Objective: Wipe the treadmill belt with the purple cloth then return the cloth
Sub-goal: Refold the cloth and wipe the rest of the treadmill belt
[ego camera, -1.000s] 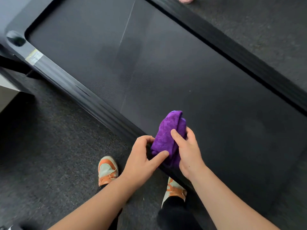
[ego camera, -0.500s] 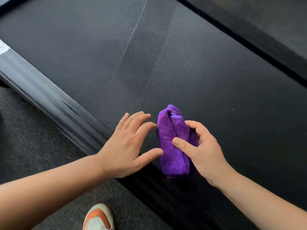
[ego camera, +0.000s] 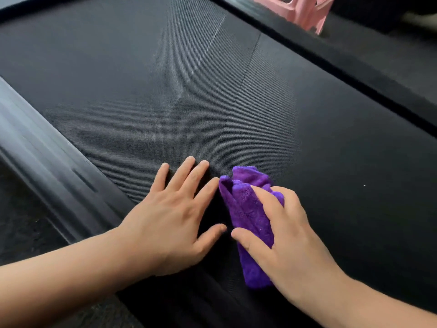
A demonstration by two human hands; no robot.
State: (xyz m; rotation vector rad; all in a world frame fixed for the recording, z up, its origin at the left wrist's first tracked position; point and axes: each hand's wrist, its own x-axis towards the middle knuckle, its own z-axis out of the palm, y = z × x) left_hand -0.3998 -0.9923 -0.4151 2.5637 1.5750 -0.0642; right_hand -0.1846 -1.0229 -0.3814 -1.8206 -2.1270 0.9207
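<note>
Wiping looks barely begun — right hand (ego camera: 281, 230) grips the bunched purple cloth (ego camera: 248, 209) on the treadmill belt (ego camera: 212, 102), at 5 o'clock in view; left hand (ego camera: 170, 216) lies flat beside it, fingers straight. Next move, likely — strokes pushed toward 12 o'clock

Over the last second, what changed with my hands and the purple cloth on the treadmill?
The left hand let go of the purple cloth and now lies flat, fingers spread, on the treadmill belt beside it. The right hand brought the cloth from the near side rail onto the belt and presses it there. The view came closer, and the shoes dropped out of sight. The right hand's grip on the cloth stayed, and the cloth stayed bunched.
</note>
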